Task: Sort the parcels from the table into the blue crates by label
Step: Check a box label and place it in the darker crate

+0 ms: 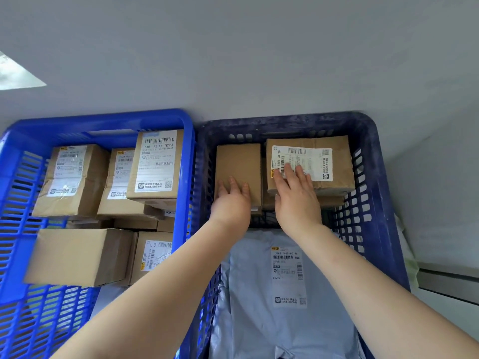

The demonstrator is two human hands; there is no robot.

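- Landmark: dark navy slatted plastic crate [373, 161], on the right of two crates standing side by side against a pale grey wall [233, 60].
- Inside it, far end, left: plain brown cardboard box [237, 161], no label showing. The left hand [232, 203] lies flat on its near part, fingers straight and slightly spread, gripping nothing.
- Inside it, far end, right: brown cardboard box with a white shipping label [334, 154], just beside the plain one and sitting on another box. The right hand [298, 195] rests palm-down on it, fingers extended over the label's left edge (barcode partly covered); nothing held.
- Inside it, near end: pale grey plastic mailer bag [259, 294] lying flat, printed label facing up, under both forearms.
- Left of the navy crate, touching it: bright blue slatted plastic crate [20, 177], holding several brown cardboard parcels [77, 255], most with white labels, some stacked on others.
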